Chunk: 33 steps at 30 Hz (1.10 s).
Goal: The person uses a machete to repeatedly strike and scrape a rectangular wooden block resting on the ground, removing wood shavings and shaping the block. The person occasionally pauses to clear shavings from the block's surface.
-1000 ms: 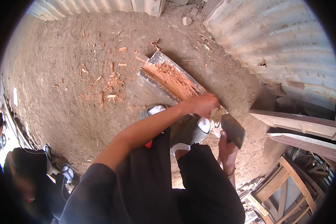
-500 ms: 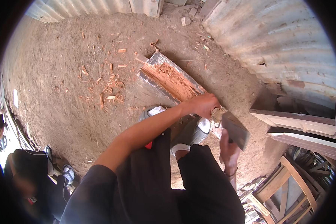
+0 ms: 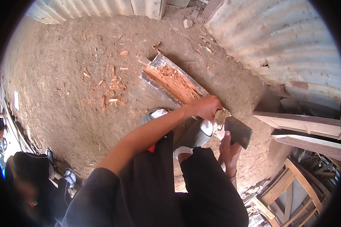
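A hollowed wooden beam (image 3: 174, 85) lies slantwise on the ground, its trough orange-brown and filled with loose shavings. My left hand (image 3: 206, 107) rests at the beam's near right end, closed round a tool with a frayed, flattened wooden butt (image 3: 221, 116). It looks like a chisel; its blade is hidden behind the hand and forearm. Just right of that butt is a dark, rectangular mallet head (image 3: 238, 131). My right hand (image 3: 230, 152) is closed on the mallet from below, thumb along its side; its handle cannot be made out.
Wood chips (image 3: 111, 90) lie scattered on the dirt floor left of the beam. Corrugated metal sheets (image 3: 284, 49) stand at the right and far side. Planks (image 3: 303, 123) and a wooden frame (image 3: 288, 189) are at the right. Another person (image 3: 30, 181) sits at the lower left.
The mallet has tilted slightly beside the chisel butt. My right hand and wrist have shifted a little left. My left hand and the beam look unmoved.
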Motion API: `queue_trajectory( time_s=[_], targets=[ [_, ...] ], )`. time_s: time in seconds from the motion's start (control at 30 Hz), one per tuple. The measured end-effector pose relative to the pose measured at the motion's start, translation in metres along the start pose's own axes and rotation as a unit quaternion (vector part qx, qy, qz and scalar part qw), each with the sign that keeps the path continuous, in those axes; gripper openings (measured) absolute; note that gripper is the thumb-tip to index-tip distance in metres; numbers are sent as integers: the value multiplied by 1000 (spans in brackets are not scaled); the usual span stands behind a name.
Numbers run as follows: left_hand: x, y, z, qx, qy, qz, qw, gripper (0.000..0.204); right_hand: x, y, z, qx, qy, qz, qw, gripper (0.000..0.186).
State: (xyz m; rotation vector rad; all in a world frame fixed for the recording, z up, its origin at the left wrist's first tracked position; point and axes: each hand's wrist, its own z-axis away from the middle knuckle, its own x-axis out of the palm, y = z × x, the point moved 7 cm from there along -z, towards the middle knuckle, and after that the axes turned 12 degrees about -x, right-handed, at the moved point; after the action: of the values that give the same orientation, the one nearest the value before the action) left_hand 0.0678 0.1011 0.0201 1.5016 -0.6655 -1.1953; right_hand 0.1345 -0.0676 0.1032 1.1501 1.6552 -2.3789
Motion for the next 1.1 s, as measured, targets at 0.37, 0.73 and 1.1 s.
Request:
queue_trajectory(
  time_s=[0.37,0.73,1.1],
  targets=[
    [-2,-20,-39,-55,31,100,993,18,-9,-31,-4,-13,13,-63,998,33],
    [-83,-76,-24,-185,103,320,924,13,-12,-58,-23,-7,59,-148,987,35],
    [-16,-15,9,82,151,-30,985,31,-28,-94,-19,-208,41,-68,975,48]
  ],
)
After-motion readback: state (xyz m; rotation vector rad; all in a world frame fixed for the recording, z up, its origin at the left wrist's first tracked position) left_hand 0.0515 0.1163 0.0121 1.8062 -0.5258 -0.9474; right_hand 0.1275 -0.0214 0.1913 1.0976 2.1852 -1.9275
